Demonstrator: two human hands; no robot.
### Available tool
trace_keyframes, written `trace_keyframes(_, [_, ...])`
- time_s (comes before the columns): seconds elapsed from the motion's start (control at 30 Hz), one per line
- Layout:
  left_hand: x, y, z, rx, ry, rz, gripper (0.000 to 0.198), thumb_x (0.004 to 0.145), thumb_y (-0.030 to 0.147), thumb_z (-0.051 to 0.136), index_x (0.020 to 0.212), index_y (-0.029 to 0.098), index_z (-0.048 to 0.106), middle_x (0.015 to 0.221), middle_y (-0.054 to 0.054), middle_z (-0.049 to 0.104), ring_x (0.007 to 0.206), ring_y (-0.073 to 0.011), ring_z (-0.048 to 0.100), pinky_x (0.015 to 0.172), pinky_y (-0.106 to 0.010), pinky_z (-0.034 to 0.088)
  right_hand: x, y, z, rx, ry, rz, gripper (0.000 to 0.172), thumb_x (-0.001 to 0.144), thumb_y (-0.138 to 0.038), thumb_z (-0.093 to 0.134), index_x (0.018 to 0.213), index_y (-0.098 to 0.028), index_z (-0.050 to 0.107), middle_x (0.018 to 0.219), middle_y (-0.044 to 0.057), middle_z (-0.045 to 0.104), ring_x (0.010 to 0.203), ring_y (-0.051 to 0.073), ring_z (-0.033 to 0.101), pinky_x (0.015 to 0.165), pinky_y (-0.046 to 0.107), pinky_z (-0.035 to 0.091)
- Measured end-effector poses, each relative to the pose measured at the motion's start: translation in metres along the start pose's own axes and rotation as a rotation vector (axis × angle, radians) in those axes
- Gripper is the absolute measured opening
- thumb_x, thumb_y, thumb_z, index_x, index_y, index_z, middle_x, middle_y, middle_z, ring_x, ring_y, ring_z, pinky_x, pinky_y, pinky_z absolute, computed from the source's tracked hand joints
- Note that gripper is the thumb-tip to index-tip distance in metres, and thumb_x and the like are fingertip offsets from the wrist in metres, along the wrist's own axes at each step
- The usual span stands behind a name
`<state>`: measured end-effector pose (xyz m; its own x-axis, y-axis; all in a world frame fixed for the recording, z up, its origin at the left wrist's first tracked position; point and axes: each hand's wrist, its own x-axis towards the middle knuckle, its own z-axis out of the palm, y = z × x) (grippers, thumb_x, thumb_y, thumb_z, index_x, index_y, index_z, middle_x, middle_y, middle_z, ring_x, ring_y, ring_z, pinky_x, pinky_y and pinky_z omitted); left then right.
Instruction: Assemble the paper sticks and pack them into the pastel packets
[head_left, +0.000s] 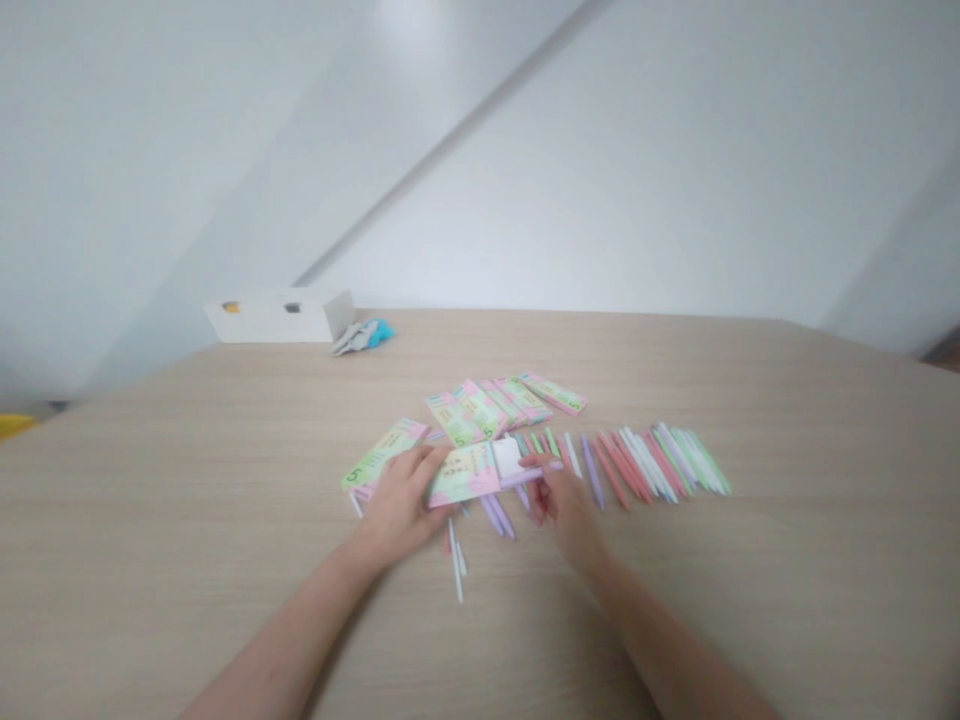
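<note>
My left hand point(401, 505) grips a flat pink-and-green printed box point(466, 474) by its left end, just above the table. At the box's right end a white flap point(507, 457) stands out. My right hand point(562, 505) pinches a slim purple pen point(531, 475) between thumb and fingers, its left end at the box's open end. Whether the pen's tip is inside the box I cannot tell. Under and around the hands lie loose purple pens point(497, 515) and white pens point(456, 562). Another printed box point(386, 455) lies beside my left hand.
Several more printed boxes point(487, 408) lie overlapping behind my hands. A row of red, white, purple and green pens point(652, 463) spreads to the right. At the back left stand a white box point(274, 317) and a grey-and-blue crumpled item point(365, 336), near the wall.
</note>
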<state>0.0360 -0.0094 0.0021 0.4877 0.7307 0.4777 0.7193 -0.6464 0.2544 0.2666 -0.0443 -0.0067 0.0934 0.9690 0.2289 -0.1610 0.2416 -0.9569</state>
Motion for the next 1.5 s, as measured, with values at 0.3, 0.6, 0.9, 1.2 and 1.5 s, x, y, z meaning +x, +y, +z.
trace_keyframes(0.3, [-0.0001, -0.0003, -0.0003, 0.004, -0.005, -0.002, 0.060, 0.077, 0.035, 0.060, 0.132, 0.023, 0.039, 0.126, -0.011, 0.048, 0.116, -0.0294, 0.044, 0.097, -0.041, 0.035, -0.0043, -0.0058, 0.0041, -0.297, 0.008, -0.068, 0.020, 0.082, -0.038, 0.056, 0.090, -0.020, 0.052, 0.061, -0.004, 0.050, 0.048, 0.009, 0.042, 0.043, 0.021, 0.031])
trace_keyframes(0.6, [-0.0006, -0.0016, 0.0018, 0.001, 0.000, 0.012, 0.060, 0.077, 0.034, 0.060, 0.131, 0.021, 0.039, 0.125, -0.011, 0.048, 0.116, -0.0278, 0.044, 0.096, -0.040, 0.036, -0.0038, -0.0056, -0.0001, -0.479, -0.015, -0.048, 0.025, 0.086, -0.033, 0.044, 0.095, -0.021, 0.063, 0.053, -0.004, 0.044, 0.048, 0.012, 0.041, 0.045, 0.024, 0.030])
trace_keyframes(0.9, [-0.0005, -0.0010, 0.0016, -0.021, 0.010, 0.000, 0.062, 0.077, 0.037, 0.060, 0.134, 0.023, 0.038, 0.125, -0.011, 0.048, 0.116, -0.0294, 0.044, 0.096, -0.042, 0.036, -0.0012, -0.0049, 0.0028, -0.327, 0.006, -0.036, 0.021, 0.083, -0.038, 0.052, 0.092, -0.019, 0.052, 0.058, -0.005, 0.047, 0.045, 0.009, 0.040, 0.042, 0.022, 0.030])
trace_keyframes(1.2, [-0.0004, -0.0038, 0.0037, -0.022, 0.026, 0.009, 0.062, 0.077, 0.037, 0.060, 0.134, 0.023, 0.038, 0.124, -0.012, 0.049, 0.115, -0.0297, 0.046, 0.095, -0.042, 0.037, -0.0032, 0.0022, -0.0020, -0.395, -0.036, -0.038, 0.030, 0.088, -0.033, 0.043, 0.107, -0.019, 0.062, 0.071, -0.001, 0.053, 0.049, 0.009, 0.041, 0.044, 0.023, 0.032])
trace_keyframes(1.5, [-0.0018, -0.0073, 0.0063, 0.009, 0.030, 0.010, 0.064, 0.077, 0.038, 0.060, 0.134, 0.021, 0.037, 0.127, -0.012, 0.047, 0.118, -0.0291, 0.044, 0.097, -0.042, 0.036, -0.0029, 0.0030, 0.0034, -0.432, 0.004, -0.083, 0.013, 0.085, -0.032, 0.050, 0.088, -0.020, 0.053, 0.064, -0.003, 0.053, 0.050, 0.010, 0.044, 0.046, 0.022, 0.032])
